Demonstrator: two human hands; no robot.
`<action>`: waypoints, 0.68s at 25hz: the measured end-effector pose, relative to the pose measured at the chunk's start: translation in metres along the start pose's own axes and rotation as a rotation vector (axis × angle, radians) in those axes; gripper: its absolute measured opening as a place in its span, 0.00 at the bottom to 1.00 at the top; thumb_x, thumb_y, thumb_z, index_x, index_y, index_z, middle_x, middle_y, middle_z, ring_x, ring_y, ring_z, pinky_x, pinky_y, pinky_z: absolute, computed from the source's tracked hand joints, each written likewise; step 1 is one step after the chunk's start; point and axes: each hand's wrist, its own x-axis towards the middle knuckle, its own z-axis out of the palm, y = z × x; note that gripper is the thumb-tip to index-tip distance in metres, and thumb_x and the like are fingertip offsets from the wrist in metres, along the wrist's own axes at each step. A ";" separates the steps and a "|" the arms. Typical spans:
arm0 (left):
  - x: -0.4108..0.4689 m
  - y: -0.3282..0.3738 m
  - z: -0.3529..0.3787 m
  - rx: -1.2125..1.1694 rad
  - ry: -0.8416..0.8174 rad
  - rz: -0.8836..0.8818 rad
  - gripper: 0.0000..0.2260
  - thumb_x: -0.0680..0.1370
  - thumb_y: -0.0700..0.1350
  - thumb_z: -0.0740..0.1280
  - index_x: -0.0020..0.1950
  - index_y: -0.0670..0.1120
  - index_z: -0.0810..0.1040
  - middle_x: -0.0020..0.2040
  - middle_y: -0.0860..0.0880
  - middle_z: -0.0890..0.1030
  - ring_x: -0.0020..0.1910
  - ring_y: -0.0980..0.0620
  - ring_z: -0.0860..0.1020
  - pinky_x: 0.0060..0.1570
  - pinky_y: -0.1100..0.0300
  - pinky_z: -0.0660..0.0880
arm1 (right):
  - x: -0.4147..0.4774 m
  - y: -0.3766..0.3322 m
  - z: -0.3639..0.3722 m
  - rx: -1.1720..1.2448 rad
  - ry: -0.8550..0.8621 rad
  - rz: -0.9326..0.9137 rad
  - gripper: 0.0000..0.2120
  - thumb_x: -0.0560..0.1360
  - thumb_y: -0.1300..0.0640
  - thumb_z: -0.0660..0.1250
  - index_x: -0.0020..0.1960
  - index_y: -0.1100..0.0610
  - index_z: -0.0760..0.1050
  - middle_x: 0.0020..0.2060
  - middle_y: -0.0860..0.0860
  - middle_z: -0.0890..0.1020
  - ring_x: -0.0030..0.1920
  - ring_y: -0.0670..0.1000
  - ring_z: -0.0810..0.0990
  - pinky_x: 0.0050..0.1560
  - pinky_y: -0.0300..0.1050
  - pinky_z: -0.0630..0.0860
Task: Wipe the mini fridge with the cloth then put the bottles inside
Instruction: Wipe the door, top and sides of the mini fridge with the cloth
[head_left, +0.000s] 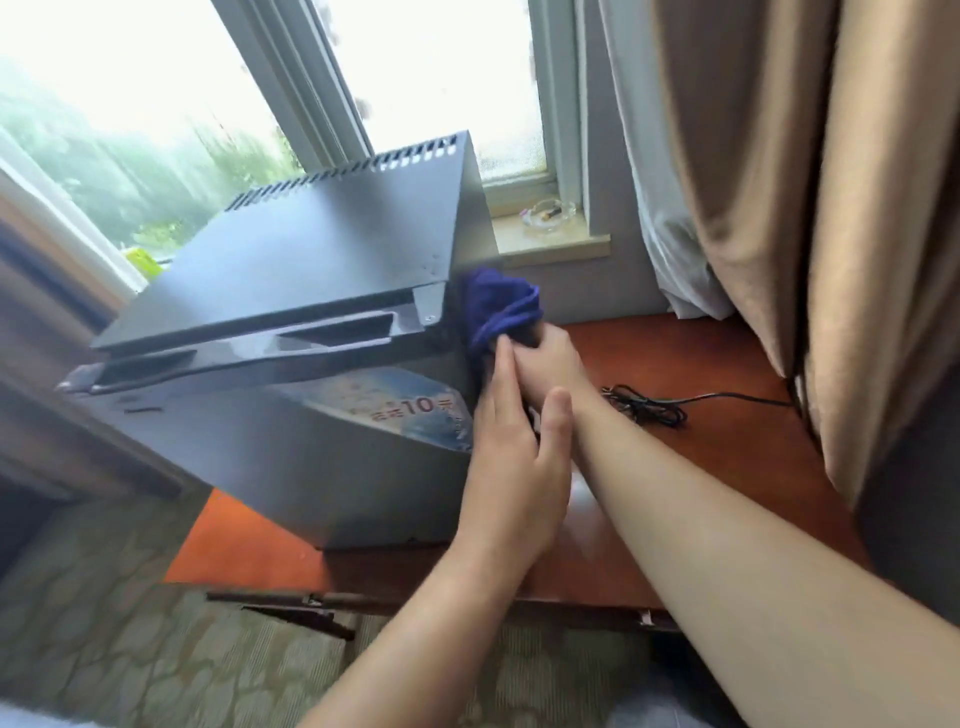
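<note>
Nearest, the left hand (511, 441) lies flat, fingers straight, against the front corner of the mini fridge (311, 265), crossing the right wrist. Beyond it the right hand (545, 358) grips the bunched blue cloth (498, 301), pressed to the fridge's side. It stands on the tabletop (701, 353).

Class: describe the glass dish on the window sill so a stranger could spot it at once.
Find the grey mini fridge by the window. The pale sill runs on to its right, towards the curtain. There sits the glass dish: low, clear, with something yellow inside, the only see-through thing there.
</note>
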 end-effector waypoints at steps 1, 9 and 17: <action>0.003 0.011 -0.012 -0.012 0.048 0.064 0.30 0.84 0.57 0.56 0.84 0.55 0.49 0.82 0.55 0.58 0.80 0.62 0.55 0.79 0.61 0.55 | -0.002 -0.025 0.000 0.032 0.012 -0.078 0.04 0.72 0.53 0.70 0.38 0.50 0.80 0.31 0.43 0.84 0.41 0.47 0.82 0.45 0.41 0.78; -0.007 0.010 -0.045 -0.074 -0.012 0.120 0.28 0.84 0.60 0.54 0.83 0.59 0.50 0.80 0.56 0.63 0.78 0.60 0.61 0.72 0.65 0.59 | -0.031 -0.051 0.007 -0.066 0.077 -0.140 0.07 0.76 0.54 0.66 0.39 0.52 0.76 0.30 0.44 0.81 0.34 0.45 0.78 0.35 0.41 0.71; -0.034 -0.085 0.000 -0.065 -0.178 -0.109 0.22 0.83 0.62 0.52 0.77 0.67 0.56 0.72 0.62 0.74 0.67 0.60 0.74 0.60 0.64 0.71 | -0.039 0.085 0.028 0.097 0.051 0.277 0.14 0.69 0.45 0.68 0.49 0.53 0.82 0.41 0.50 0.87 0.46 0.53 0.86 0.54 0.55 0.82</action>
